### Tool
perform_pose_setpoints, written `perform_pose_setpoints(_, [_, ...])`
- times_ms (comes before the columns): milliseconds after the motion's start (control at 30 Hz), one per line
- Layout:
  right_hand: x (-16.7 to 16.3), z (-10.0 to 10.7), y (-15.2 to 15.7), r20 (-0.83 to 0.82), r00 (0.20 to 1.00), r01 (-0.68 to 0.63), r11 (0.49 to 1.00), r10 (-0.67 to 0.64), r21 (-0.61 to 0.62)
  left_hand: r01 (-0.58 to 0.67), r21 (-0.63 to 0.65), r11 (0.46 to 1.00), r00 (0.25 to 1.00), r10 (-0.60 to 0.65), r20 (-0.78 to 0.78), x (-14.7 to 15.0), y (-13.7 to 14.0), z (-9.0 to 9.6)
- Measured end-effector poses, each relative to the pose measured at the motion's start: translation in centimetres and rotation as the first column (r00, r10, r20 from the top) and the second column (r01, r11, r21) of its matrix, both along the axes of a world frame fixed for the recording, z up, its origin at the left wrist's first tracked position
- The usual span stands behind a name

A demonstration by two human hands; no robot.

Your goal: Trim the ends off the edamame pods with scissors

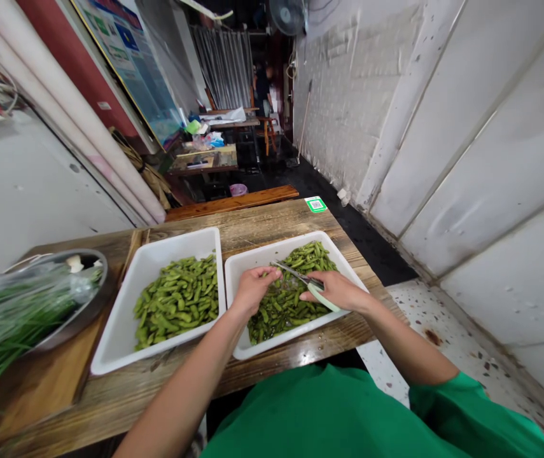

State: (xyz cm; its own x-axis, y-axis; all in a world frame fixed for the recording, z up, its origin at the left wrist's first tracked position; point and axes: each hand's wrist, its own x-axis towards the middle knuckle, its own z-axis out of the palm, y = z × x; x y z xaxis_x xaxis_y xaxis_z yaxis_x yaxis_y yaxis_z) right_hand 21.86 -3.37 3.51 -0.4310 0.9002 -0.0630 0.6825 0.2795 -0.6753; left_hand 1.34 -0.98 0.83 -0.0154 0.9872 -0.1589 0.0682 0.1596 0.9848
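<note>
My right hand grips scissors with pale green handles, the blades pointing left. Over the right white tray, my left hand pinches what looks like a small edamame pod at its fingertips, close to the scissor tips; the fingers partly hide it. Below both hands, edamame pods lie wet in this tray, with some water showing among them. To the left stands a second white tray, which holds a heap of edamame pods.
A metal basin with bagged green stalks sits on a wooden board at left. The wooden table bears a green QR card. Beyond are a bench, cluttered tables and a person. A wall runs along the right.
</note>
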Motion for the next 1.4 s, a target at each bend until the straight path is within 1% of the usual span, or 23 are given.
perform_pose_setpoints(100, [-0.2,0.2,-0.1,-0.006,1.000,-0.022,1.000,0.022,-0.009,0.005,0.014,1.000,1.000,-0.005,0.021,0.2,-0.3,0.0])
perform_pose_setpoints(233, [-0.2,0.3,0.0,-0.026,0.998,-0.055,0.998,0.054,-0.027,0.004,-0.012,1.000,0.999,-0.003,0.048,0.3,-0.6,0.0])
perform_pose_setpoints(367, [0.1,0.1,0.2,-0.043,0.996,-0.075,0.997,0.074,-0.020,0.027,-0.090,0.996,0.996,-0.019,0.084,0.2,-0.6,0.0])
perform_pose_setpoints(533, [0.4,-0.7,0.3,-0.048,0.997,-0.058,0.997,0.056,-0.041,0.135,-0.231,0.963,0.979,-0.094,0.180,-0.1,-0.8,0.1])
perform_pose_setpoints(667, [0.7,-1.4,0.4,-0.018,0.998,-0.067,0.997,0.066,-0.041,0.187,-0.281,0.941,0.960,-0.114,0.256,-0.4,-0.8,-0.2])
perform_pose_setpoints(767, [1.0,-1.7,0.6,-0.008,0.997,-0.074,0.997,0.074,-0.030,0.187,-0.301,0.935,0.939,-0.080,0.335,-0.6,-0.7,-0.4])
perform_pose_setpoints(833, [1.0,-1.7,0.6,-0.015,0.997,-0.075,0.997,0.074,-0.035,0.174,-0.315,0.933,0.918,-0.038,0.395,-0.7,-0.6,-0.5])
perform_pose_setpoints(900, [1.0,-1.5,0.6,-0.028,0.996,-0.090,0.995,0.089,-0.036,0.172,-0.327,0.929,0.879,0.005,0.476,-0.7,-0.6,-0.4])
perform_pose_setpoints(1000, [0.7,-1.0,0.4,-0.035,0.992,-0.121,0.992,0.120,-0.027,0.167,-0.328,0.930,0.789,0.073,0.610,-0.4,-0.7,-0.1])
perform_pose_setpoints(1100, [0.3,-0.6,0.2,-0.012,0.994,-0.109,0.994,0.108,-0.008,0.124,-0.309,0.943,0.714,0.131,0.687,0.1,-0.9,0.3])
perform_pose_setpoints(1167, [0.0,-0.5,0.1,0.009,0.994,-0.110,0.994,0.110,0.004,0.073,-0.292,0.954,0.689,0.164,0.706,0.4,-1.0,0.5])
perform_pose_setpoints(1267, [-0.4,-0.5,0.0,0.022,0.992,-0.127,0.992,0.127,0.012,0.002,-0.274,0.962,0.671,0.202,0.713,1.1,-1.2,0.6])
perform_pose_setpoints(1400, [-0.7,-0.5,0.0,0.013,0.993,-0.117,0.992,0.117,0.038,-0.020,-0.257,0.966,0.653,0.207,0.729,1.7,-1.4,0.5])
